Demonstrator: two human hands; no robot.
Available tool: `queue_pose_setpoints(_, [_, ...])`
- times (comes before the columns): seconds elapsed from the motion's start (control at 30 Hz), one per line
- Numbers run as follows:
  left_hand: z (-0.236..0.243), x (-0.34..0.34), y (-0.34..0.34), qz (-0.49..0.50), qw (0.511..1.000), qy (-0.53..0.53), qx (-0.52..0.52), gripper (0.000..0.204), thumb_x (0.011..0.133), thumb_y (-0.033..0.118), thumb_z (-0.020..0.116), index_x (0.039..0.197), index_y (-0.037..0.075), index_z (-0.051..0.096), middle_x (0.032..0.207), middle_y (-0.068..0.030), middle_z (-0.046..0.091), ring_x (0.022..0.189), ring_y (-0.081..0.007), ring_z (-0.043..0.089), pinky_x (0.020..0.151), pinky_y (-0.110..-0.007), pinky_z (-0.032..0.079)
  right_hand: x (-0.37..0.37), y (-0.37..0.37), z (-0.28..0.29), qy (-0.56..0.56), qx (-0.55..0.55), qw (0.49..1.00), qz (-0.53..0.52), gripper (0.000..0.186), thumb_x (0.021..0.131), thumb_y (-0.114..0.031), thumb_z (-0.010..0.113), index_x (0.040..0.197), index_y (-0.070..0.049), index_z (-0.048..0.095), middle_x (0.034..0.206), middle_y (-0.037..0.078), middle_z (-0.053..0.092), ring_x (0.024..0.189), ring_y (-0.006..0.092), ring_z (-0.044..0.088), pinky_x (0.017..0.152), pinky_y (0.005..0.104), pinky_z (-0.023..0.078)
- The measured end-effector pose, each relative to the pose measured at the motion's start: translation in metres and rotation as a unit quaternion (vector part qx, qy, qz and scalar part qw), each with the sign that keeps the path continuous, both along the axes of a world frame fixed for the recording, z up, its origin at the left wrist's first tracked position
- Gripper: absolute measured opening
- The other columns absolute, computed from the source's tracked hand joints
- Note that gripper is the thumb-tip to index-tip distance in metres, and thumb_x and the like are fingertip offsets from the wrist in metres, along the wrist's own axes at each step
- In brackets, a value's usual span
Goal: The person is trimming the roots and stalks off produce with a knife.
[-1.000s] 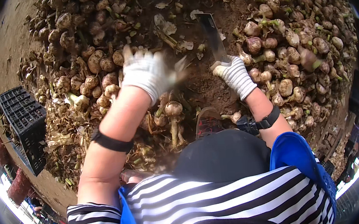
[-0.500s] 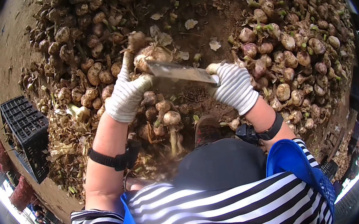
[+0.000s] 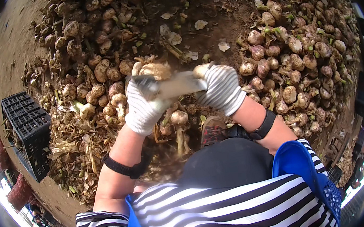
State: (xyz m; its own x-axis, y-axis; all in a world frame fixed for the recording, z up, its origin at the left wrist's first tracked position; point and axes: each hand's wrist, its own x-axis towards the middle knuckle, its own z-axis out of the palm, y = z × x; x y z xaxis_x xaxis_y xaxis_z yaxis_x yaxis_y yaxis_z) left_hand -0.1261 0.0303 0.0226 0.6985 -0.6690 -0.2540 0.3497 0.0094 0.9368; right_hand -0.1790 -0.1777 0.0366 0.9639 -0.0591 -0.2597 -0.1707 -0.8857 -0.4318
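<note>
**Left hand [image 3: 142, 108] holding garlic bulb [image 3: 156, 70], right hand [image 3: 224, 89] gripping knife [image 3: 182, 85]**

Far left, reddish sacks [image 3: 20, 192] are lying along the rim of the view. Next, a black plastic crate [image 3: 35, 131] is sitting on the bare ground, tilting in the bent fisheye view. Then the left garlic heap [image 3: 98, 75] is spreading up the view, dry stalks and husks [image 3: 77, 153] lying at its near end.

Left hand, in a white glove, is reaching up from the lower edge, a black band [image 3: 123, 168] circling its forearm. Its fingers are curling around the garlic bulb, which is sitting at the top of that hand, roots showing, just behind the blade. In front, the knife is lying roughly level between the hands; its blade is blurring and overlapping the left fingers and lower bulb. Cannot tell whether it is touching the bulb.

Pale peel scraps [image 3: 200, 24] are lying on the soil beyond; a shoe [image 3: 213, 130] is showing below the blade. Right hand, also gloved, is wrapping firmly around the handle end, mostly hiding it. A second dark band [image 3: 265, 124] is circling that forearm. Far right, another garlic heap [image 3: 302, 58] is covering the ground, some bulbs keeping green stems.
</note>
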Motion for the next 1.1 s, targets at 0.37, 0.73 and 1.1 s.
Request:
queue_pose_setpoints(0.37, [0.02, 0.08, 0.009, 0.153, 0.836, 0.475, -0.227, 0.078, 0.065, 0.011, 0.083, 0.13, 0.009, 0.04, 0.116, -0.0083, 0.054, 0.104, -0.0175, 0.055, 0.088, -0.035, 0.053, -0.023, -0.028, -0.018, 0.052, 0.201, 0.963, -0.171, 0.014, 0.072, -0.024, 0.063, 0.078, -0.013, 0.069, 0.077, 0.012, 0.068, 0.072, 0.0274, 0.065, 0.068, 0.0351, 0.052])
queue_pose_setpoints(0.73, [0.036, 0.039, -0.001, -0.008, 0.971, 0.224, 0.083, 0.046, 0.074, 0.029, 0.076, 0.106, -0.001, 0.062, 0.086, -0.0062, 0.065, 0.074, -0.0107, 0.062, 0.07, -0.024, 0.052, -0.009, -0.019, 0.004, 0.025, 0.145, 0.987, -0.06, 0.015, 0.066, -0.018, 0.065, 0.077, -0.008, 0.067, 0.071, 0.014, 0.065, 0.066, 0.0283, 0.064, 0.063, 0.0357, 0.051])
queue_pose_setpoints(1.1, [0.067, 0.119, -0.024, 0.017, 0.722, 0.628, -0.29, 0.026, 0.093, 0.02, 0.056, 0.11, -0.001, 0.059, 0.104, -0.0071, 0.064, 0.094, -0.0152, 0.062, 0.085, -0.028, 0.051, -0.05, -0.036, -0.079, 0.218, 0.13, 0.949, -0.189, 0.035, 0.071, -0.023, 0.056, 0.098, -0.004, 0.067, 0.086, 0.021, 0.066, 0.08, 0.0355, 0.063, 0.076, 0.0387, 0.05])
